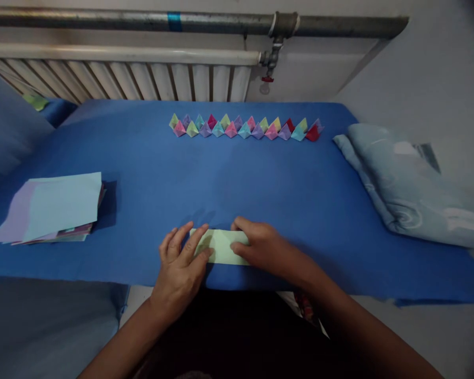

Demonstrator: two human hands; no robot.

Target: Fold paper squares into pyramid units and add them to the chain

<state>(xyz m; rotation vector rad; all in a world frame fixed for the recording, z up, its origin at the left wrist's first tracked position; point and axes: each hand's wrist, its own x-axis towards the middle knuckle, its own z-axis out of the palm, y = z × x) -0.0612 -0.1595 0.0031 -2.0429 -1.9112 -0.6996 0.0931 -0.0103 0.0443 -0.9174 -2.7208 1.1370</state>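
Observation:
A pale green strip of folded paper point(223, 246) lies near the front edge of the blue-covered table, its long side running left to right. Over its left end my left hand point(181, 258) rests with fingers spread, the thumb and fingertips touching the sheet. At the other end my right hand point(260, 243) pinches the paper, thumb on top and the curled fingers at the far edge. That right end is partly hidden by the hand. Farther back stand two close rows of small folded-paper pieces point(231, 130) in green, pink, blue, purple, yellow and red.
On the left lies a stack of coloured paper sheets point(63, 205), light blue uppermost. A folded grey-blue cloth point(411, 184) sits at the right edge of the blue table cover point(161, 179). Behind the table are a white radiator point(181, 81) and a metal pipe point(122, 21) with a red-handled valve point(267, 79).

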